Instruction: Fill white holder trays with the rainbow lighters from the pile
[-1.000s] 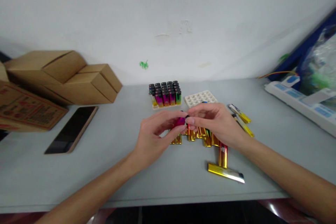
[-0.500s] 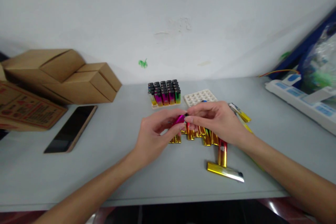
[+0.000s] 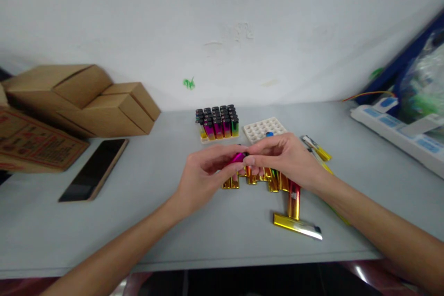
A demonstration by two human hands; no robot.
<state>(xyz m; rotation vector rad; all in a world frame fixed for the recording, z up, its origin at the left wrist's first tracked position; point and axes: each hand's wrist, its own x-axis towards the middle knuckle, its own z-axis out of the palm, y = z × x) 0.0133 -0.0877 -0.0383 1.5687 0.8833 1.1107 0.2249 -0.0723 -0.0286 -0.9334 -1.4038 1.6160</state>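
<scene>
Both hands meet over the middle of the grey table (image 3: 145,222). My left hand (image 3: 201,180) pinches the body of a shiny magenta lighter (image 3: 237,157). My right hand (image 3: 287,159) grips the lighter's dark top end with its fingertips. Under the hands lies a row of gold and rainbow lighters (image 3: 270,182), partly hidden. Behind them stands a tray full of upright lighters (image 3: 218,125) with black caps. Beside it sits a white tray (image 3: 262,128) with round holes, holding one blue-topped piece.
A gold and silver lighter (image 3: 297,225) lies near the front edge. Yellow lighters (image 3: 316,148) lie at the right. A phone (image 3: 94,169), cardboard boxes (image 3: 86,99) and a printed carton (image 3: 31,145) are at the left. A white power strip (image 3: 395,136) is at the right.
My hands have closed in a little over the magenta lighter and shifted slightly; everything else stays where it was.
</scene>
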